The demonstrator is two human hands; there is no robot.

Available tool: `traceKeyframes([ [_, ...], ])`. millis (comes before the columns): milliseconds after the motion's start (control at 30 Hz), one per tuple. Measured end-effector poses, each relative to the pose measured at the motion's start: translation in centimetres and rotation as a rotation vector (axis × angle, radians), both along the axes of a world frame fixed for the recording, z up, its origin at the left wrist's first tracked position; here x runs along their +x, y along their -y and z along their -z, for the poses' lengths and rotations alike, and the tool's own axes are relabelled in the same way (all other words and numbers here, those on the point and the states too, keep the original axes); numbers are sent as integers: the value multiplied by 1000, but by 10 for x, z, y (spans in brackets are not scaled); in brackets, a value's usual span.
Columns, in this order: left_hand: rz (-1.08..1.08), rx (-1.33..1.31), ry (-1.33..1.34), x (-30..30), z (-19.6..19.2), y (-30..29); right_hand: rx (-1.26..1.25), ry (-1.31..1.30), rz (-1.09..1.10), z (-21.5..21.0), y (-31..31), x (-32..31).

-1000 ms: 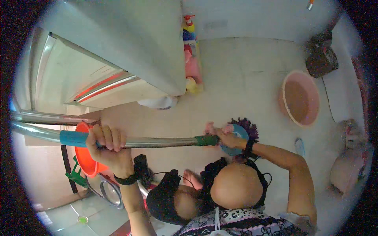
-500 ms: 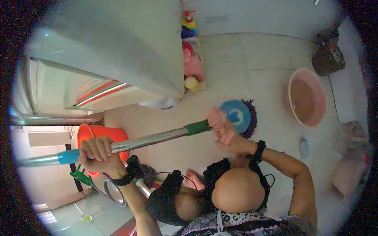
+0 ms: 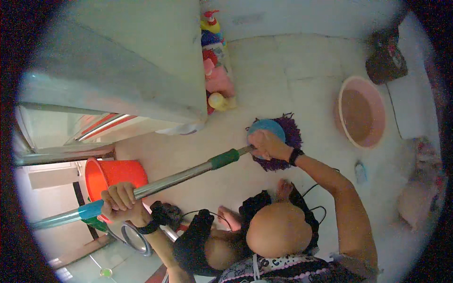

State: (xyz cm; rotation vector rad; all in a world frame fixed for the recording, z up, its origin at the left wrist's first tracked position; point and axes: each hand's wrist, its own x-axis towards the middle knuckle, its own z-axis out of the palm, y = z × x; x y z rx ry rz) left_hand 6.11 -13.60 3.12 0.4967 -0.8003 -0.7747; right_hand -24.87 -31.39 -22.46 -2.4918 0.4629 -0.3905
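Note:
A mop's metal pole [image 3: 174,181] slants across the view, with a green sleeve near its right end and a blue grip farther left. My left hand [image 3: 121,200] is wrapped round the pole just right of the blue grip. At the other end, my right hand [image 3: 268,145] closes about where the pole meets the mop's round blue head [image 3: 270,126], and covers that joint. Purple fringe [image 3: 293,129] shows around the head, which is low over the pale floor; I cannot tell whether it touches.
To the right stand a pink basin [image 3: 343,123] of murky water and a dark bin [image 3: 384,63]. A red bucket [image 3: 125,173] is behind the pole at left. Bottles [image 3: 211,24] and a pink container [image 3: 218,81] line the white cabinet's side [image 3: 155,56].
My right hand has shifted onto the blue mop head, and more purple fringe shows around it. My left hand keeps its hold on the pole. The whole view has shifted slightly.

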Motion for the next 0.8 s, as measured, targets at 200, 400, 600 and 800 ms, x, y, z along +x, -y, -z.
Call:
traceKeyframes([
  [200,-46,46,-44,13,8,-6,4,-97,303,22,-7,-52],
  [400,-21,52,-27,10,5,7,80,42,541,75,14,-3],
  [600,-31,3,-20,3,-3,7,63,-346,-9,17,40,25],
  [800,-142,52,7,-2,-3,4,130,-263,308,64,51,13],
])
